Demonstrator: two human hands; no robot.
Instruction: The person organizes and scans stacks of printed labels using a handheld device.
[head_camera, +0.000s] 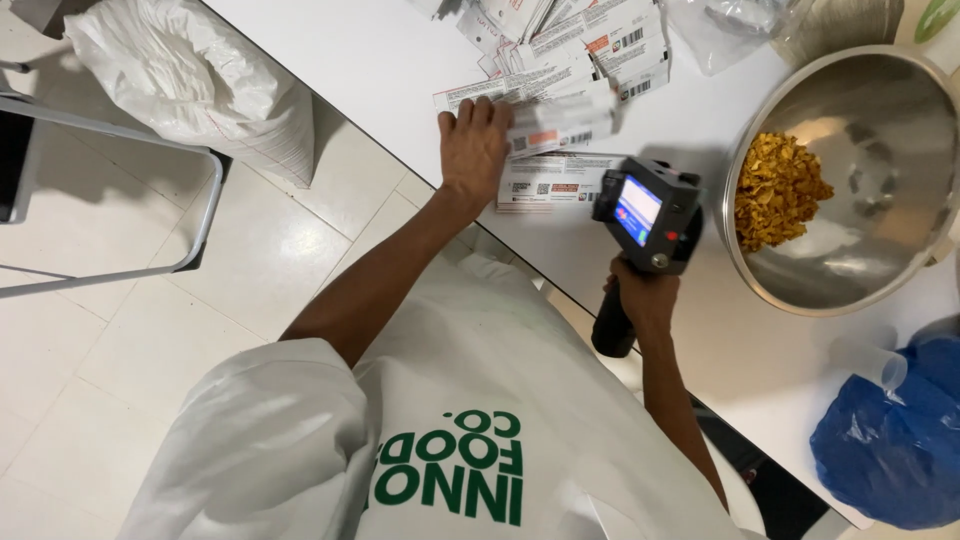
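- Far to the left of the left hand, a full white sack (195, 85) is leaning beside a grey metal frame (205, 215) on the pale tiled floor (120, 340).
- The left hand (473, 148) is lying palm down, fingers together, and is pressing on a white printed pouch (562, 128); the pouch looks blurred, so whether the fingers are gripping it or only holding it flat cannot be told.
- Just below the left hand's fingertips, a second flat pouch (552, 187) is lying on the white table (400, 60), touching the one under the hand.
- Beyond the left hand, a loose heap of similar pouches (580, 45) is spreading over the table, overlapping one another.
- Between the two hands, just to the right of the flat pouch, a black handheld printer (648, 212) with a lit blue screen is hovering over the table edge.
- The right hand (640, 300) is closing around the printer's grip, holding it upright, well apart from the left hand.
- To the right of the right hand, a large steel bowl (870, 250) is sitting on the table, holding a mound of golden-brown crumbled pieces (778, 190) against its left wall.
- Below the bowl, further right of the right hand, a crumpled blue plastic bag (895, 440) is resting near the table's edge, with a small clear cup (880, 368) just beside it.
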